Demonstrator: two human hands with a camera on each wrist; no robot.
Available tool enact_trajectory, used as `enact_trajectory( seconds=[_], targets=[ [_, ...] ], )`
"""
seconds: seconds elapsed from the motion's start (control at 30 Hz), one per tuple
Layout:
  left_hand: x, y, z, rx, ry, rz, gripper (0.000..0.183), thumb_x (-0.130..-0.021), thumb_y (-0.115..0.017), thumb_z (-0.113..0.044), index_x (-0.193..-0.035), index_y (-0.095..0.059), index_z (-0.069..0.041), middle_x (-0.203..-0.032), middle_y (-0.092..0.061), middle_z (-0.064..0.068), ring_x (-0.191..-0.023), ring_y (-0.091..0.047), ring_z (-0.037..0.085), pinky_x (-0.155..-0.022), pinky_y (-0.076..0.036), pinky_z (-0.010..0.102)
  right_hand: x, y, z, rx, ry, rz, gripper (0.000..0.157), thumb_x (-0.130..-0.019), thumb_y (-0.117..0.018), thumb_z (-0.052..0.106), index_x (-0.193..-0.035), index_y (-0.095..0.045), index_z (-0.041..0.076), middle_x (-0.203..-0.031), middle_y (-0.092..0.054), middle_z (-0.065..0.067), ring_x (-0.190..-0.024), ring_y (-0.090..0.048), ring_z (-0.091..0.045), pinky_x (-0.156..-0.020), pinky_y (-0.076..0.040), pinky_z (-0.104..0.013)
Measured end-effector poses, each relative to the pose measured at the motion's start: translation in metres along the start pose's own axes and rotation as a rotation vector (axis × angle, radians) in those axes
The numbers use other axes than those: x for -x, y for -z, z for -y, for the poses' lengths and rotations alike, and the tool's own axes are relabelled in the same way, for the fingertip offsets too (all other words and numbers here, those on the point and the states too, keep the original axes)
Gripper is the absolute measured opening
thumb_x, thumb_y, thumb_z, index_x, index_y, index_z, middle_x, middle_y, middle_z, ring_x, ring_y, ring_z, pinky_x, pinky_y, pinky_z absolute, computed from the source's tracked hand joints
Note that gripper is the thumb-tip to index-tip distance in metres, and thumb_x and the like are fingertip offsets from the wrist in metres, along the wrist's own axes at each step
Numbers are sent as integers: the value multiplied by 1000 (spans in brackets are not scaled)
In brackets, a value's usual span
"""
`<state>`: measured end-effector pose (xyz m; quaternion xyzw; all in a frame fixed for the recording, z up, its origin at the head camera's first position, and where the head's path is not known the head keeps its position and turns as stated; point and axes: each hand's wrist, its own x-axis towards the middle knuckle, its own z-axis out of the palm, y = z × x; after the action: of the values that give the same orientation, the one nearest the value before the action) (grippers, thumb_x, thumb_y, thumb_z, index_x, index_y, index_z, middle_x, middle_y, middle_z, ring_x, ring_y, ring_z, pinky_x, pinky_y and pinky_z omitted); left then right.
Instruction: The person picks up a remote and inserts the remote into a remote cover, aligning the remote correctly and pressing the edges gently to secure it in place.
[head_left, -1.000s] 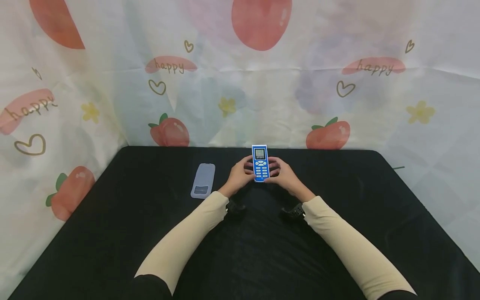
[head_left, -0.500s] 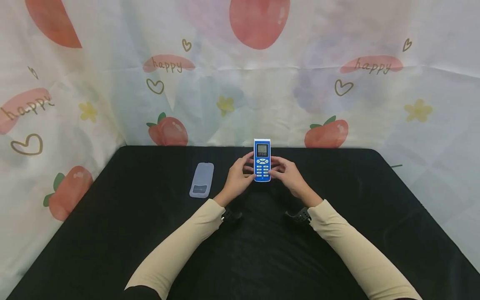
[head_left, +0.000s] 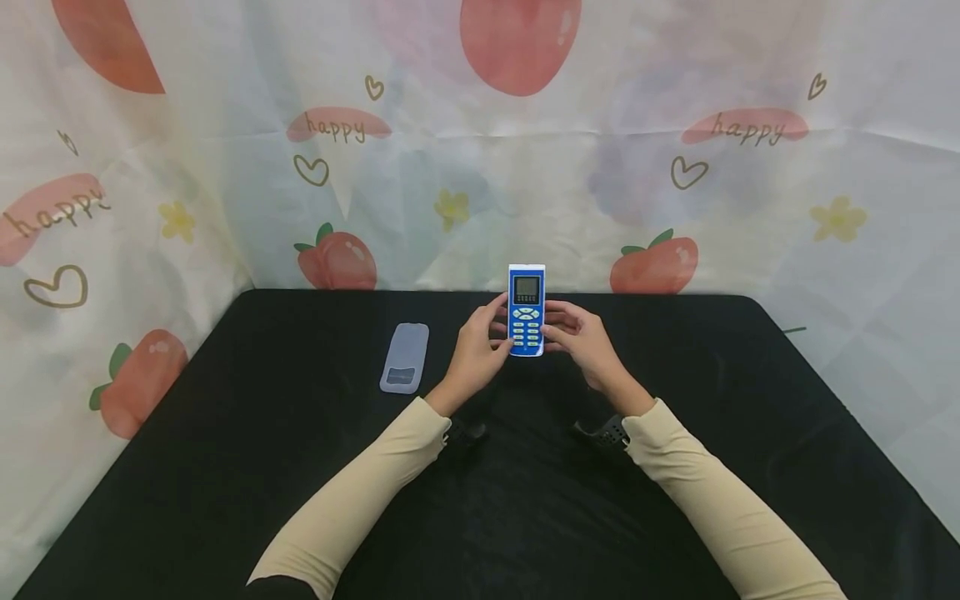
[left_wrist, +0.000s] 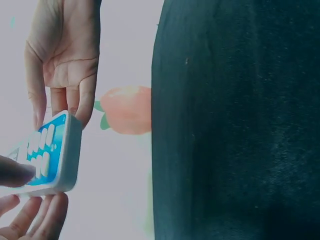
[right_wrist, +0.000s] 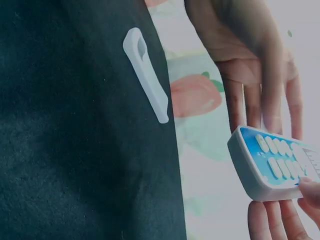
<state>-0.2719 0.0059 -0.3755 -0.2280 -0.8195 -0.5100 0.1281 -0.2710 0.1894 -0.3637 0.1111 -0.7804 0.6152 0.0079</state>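
Observation:
A blue-faced remote control [head_left: 527,320], with a small grey screen and pale buttons, is held upright between both hands. The left hand [head_left: 474,354] pinches its left edge, thumb in front near the bottom and fingers at the side and behind. On the other edge, the right hand [head_left: 592,346] grips the same way, its thumb [right_wrist: 311,191] at the lower buttons in the right wrist view. The remote's white bottom edge [left_wrist: 73,155] faces the left wrist camera. On the table to the left lies a pale translucent remote cover [head_left: 406,357] with a cut-out window.
A black cloth covers the table [head_left: 675,367]. Behind it hangs a pale curtain [head_left: 540,192] printed with fruit, hearts and the word happy. The cover [right_wrist: 147,77] lies close to the table's far edge in the right wrist view.
Both hands have lifted the remote control higher and slightly to the right, and it looks larger and more upright. The cover has stayed in place.

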Motion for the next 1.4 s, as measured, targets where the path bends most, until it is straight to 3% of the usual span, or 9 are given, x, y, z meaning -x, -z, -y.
enact_trajectory(
  seconds=[0.3, 0.73, 0.93, 1.03, 1.23, 1.4],
  targets=[
    [-3, 3, -9, 47, 112, 15, 55, -93, -58, -20, -140, -37, -4, -126, -55, 18, -106, -61, 29, -88, -53, 40, 4, -13, 7, 52, 110, -86, 42, -87, -64, 7, -126, -52, -2, -110, -59, -26, -81, -60, -4, -70, -54, -18],
    [-5, 5, -14, 32, 128, -45, 60, -86, -68, -28, -134, -41, -4, -119, -59, 18, -101, -64, 29, -82, -54, 41, 7, -26, 11, 71, 166, -107, 42, -84, -67, 4, -123, -53, -4, -105, -57, -25, -78, -57, 1, -70, -49, -13],
    [-3, 4, -13, 70, 111, -53, 58, -87, -67, -23, -134, -40, -2, -119, -58, 20, -102, -64, 31, -83, -54, 41, 8, -26, 9, 103, 148, -61, 42, -85, -66, 5, -124, -52, -3, -109, -58, -23, -84, -57, -1, -73, -49, -14],
    [-2, 3, -11, 157, 89, -35, 55, -89, -64, -19, -135, -39, -1, -122, -56, 21, -108, -61, 33, -89, -52, 43, 8, -25, 6, 112, 106, -18, 44, -87, -65, 7, -127, -49, -1, -116, -57, -21, -93, -58, -9, -78, -49, -16],
    [-1, 1, -3, 361, 26, 42, 51, -93, -56, -10, -137, -35, 2, -132, -49, 23, -123, -50, 36, -107, -34, 51, 8, -23, 3, 125, 48, 49, 50, -88, -65, 13, -132, -45, 2, -126, -53, -21, -112, -56, -31, -90, -49, -37],
    [1, 5, -2, 430, 19, 109, 53, -93, -53, -5, -139, -30, 4, -135, -44, 27, -127, -43, 39, -108, -28, 58, 10, -23, 3, 125, 73, 51, 52, -86, -67, 12, -133, -46, 1, -126, -54, -22, -113, -55, -33, -92, -49, -44]
  ],
)
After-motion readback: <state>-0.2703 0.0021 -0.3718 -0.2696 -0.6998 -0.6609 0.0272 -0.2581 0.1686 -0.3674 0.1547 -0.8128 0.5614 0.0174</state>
